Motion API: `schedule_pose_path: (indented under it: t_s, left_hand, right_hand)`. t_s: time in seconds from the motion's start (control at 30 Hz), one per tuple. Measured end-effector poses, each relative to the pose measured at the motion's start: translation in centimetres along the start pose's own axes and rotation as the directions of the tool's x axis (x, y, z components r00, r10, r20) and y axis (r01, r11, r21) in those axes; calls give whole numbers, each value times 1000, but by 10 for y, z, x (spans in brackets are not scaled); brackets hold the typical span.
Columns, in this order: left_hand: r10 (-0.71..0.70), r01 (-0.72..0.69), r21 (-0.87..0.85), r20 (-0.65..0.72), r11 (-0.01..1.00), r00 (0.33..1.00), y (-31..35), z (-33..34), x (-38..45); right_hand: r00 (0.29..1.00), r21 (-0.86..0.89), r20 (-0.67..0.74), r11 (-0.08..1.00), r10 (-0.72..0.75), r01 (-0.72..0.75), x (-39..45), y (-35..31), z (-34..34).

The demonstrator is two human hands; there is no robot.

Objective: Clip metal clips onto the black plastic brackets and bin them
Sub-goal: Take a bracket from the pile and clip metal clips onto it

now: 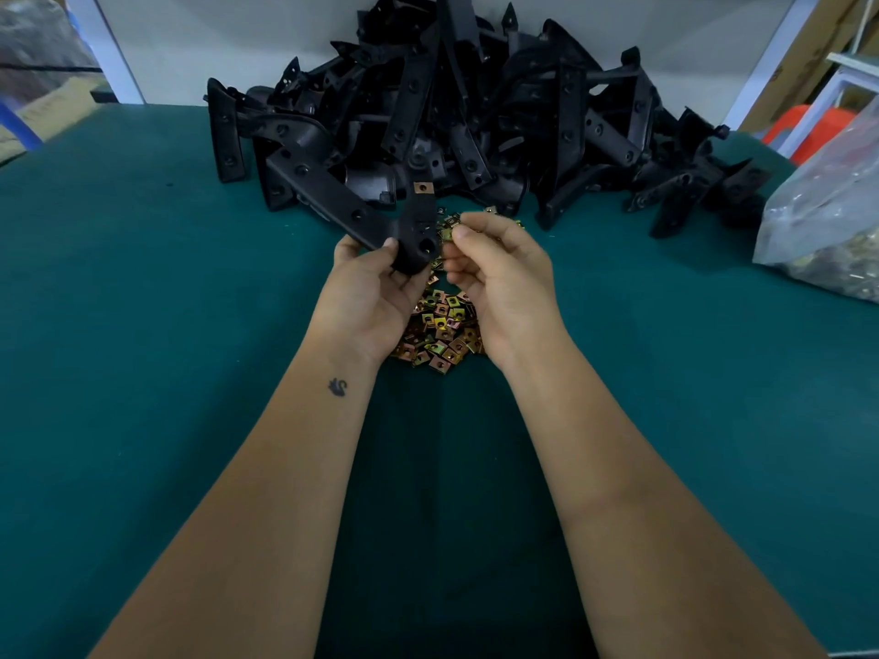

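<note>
The left hand (368, 283) is gripping a black bracket (380, 216) above the counter (142, 278) while the right hand (494, 268) is pinching a metal clip (446, 234), which probably wants sliding squarely onto the bracket's edge by its hole.

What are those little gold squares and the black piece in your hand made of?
The small squares look like thin stamped metal with a yellowish, rainbow-tinted plating: they glint and each has a punched hole. The black piece held by the left hand looks like moulded plastic, matt and dull, with soft rounded edges. Neither is certain from looks alone.
</note>
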State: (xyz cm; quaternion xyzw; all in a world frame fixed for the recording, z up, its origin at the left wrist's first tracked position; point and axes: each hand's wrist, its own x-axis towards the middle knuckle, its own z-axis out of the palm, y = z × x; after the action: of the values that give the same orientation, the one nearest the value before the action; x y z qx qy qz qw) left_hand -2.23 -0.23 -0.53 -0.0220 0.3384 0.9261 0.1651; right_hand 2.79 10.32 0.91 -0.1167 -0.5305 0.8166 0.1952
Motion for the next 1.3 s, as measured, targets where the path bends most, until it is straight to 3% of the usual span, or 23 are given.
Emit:
schedule_pose_path:
  t_s: [0.3,1.3]
  left_hand:
    - [-16,17,-17,34,1000,999,-1,1,-1]
    - [-6,6,-1,71,1000,997,-1,-3,0]
  right_hand:
    - [998,-153,-15,987,-58,55,0,3,-2]
    - [999,-98,35,995,29,-26,-1,-1,1]
